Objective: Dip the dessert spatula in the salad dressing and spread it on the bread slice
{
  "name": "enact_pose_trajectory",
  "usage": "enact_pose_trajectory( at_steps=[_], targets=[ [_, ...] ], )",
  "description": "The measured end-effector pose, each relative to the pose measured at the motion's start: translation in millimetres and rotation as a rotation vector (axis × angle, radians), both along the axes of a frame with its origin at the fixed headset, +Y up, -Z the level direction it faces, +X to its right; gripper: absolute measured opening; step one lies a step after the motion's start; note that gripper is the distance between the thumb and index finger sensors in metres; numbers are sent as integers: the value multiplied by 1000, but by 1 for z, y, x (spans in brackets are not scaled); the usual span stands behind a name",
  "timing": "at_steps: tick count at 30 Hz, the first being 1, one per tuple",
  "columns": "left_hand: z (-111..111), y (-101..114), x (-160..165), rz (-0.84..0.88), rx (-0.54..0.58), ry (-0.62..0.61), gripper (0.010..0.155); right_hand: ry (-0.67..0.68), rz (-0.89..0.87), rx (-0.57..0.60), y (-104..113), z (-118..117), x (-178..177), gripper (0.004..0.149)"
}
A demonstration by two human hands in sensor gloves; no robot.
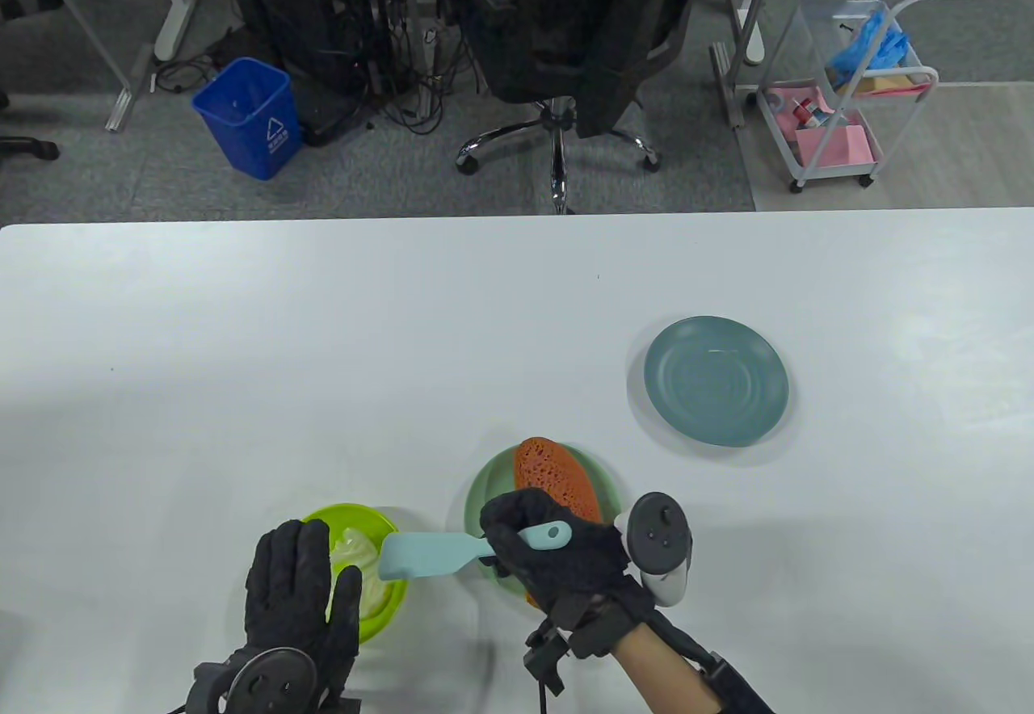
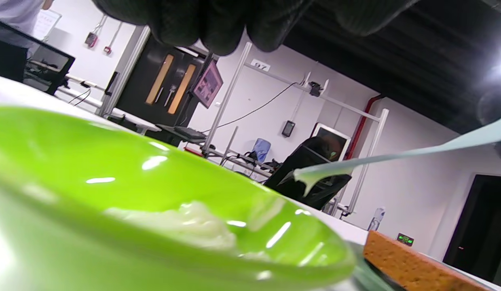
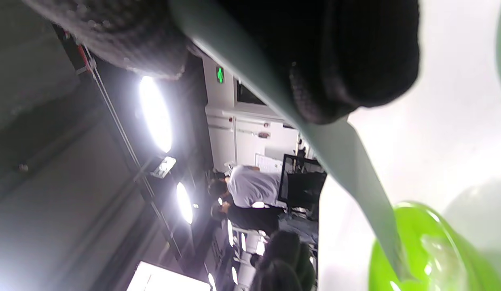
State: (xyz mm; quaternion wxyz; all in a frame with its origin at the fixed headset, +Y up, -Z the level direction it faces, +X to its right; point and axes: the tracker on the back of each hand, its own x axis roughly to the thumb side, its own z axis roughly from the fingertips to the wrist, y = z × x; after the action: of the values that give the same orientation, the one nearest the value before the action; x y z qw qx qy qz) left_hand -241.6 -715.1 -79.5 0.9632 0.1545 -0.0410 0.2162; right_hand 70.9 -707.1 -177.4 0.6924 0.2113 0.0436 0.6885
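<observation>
A lime-green bowl (image 1: 380, 613) of white salad dressing (image 1: 359, 564) sits at the near left; it also shows in the left wrist view (image 2: 113, 169) and in the right wrist view (image 3: 428, 250). My left hand (image 1: 303, 593) rests on the bowl's left side, fingers flat. My right hand (image 1: 557, 556) grips the handle of a light-blue dessert spatula (image 1: 428, 555), blade held over the bowl's right rim. A drop of dressing hangs from the blade tip in the left wrist view (image 2: 309, 178). An orange bread slice (image 1: 557, 476) lies on a green plate (image 1: 485, 496), partly under my right hand.
A teal plate (image 1: 716, 381) with nothing on it stands to the right, further back. The white table (image 1: 323, 342) stretches wide behind the bowl. An office chair, a blue bin and a cart stand beyond the table's far edge.
</observation>
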Motion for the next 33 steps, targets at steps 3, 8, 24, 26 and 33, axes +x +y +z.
enact_pose_trajectory(
  at_steps=[3,8,24,26,33],
  targets=[
    [0,6,14,-12,28,-24,68,-55,-38,4,3,-2,26,41],
    [-2,12,41,20,37,-72,69,-128,-143,-43,3,-7,74,43],
    [-53,-27,137,-38,-484,-30,73,-278,-221,-98,-32,-28,166,52],
    [-58,-32,138,-67,-528,13,73,-239,-258,-109,-36,-32,166,50],
    [-66,-43,139,-93,-568,43,71,-205,-299,-157,-43,-45,155,53]
  ],
)
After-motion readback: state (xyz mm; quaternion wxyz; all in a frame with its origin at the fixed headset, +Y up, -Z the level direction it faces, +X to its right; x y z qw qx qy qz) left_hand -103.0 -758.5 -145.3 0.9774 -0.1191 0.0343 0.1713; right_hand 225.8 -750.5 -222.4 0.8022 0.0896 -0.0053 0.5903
